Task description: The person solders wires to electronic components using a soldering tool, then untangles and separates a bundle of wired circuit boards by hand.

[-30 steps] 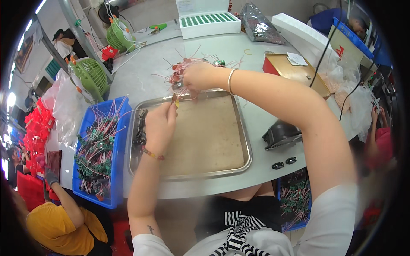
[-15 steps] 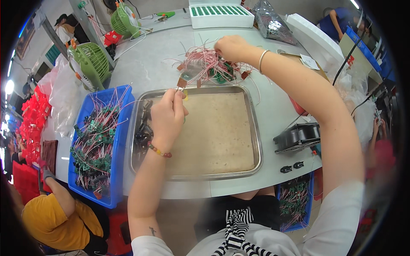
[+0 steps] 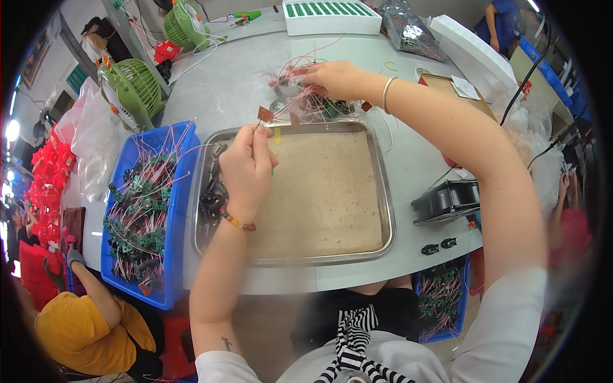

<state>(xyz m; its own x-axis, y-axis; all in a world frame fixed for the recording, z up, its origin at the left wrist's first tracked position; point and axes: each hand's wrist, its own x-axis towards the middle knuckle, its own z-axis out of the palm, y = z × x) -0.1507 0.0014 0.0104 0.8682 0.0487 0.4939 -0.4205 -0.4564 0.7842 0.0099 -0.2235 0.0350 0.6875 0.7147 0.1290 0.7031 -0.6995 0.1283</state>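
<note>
My left hand (image 3: 246, 163) is closed in a pinch above the left half of a metal tray (image 3: 382, 210). A small copper-brown square piece (image 3: 265, 115) stands up from its fingertips on a thin stem. A bit of green shows by the curled fingers; what it belongs to is hidden. Beyond the tray's far rim lies a tangle of pink-and-white wires (image 3: 306, 96) with green circuit boards (image 3: 332, 108) among them. My right hand (image 3: 335, 80) is closed on some of these wires, its fingertips partly hidden. Small black parts (image 3: 212, 191) line the tray's left side.
A blue bin (image 3: 182, 223) of wired boards stands left of the tray, another blue bin (image 3: 463, 293) below the table's right edge. A black fan (image 3: 450, 201), two small black parts (image 3: 439, 246), green fans (image 3: 137, 92) and a white foam box (image 3: 332, 24) surround the work area.
My right hand has shifted a little left and down over the tangle, and the wires have moved with it. My left hand and the brown square have moved slightly left.
</note>
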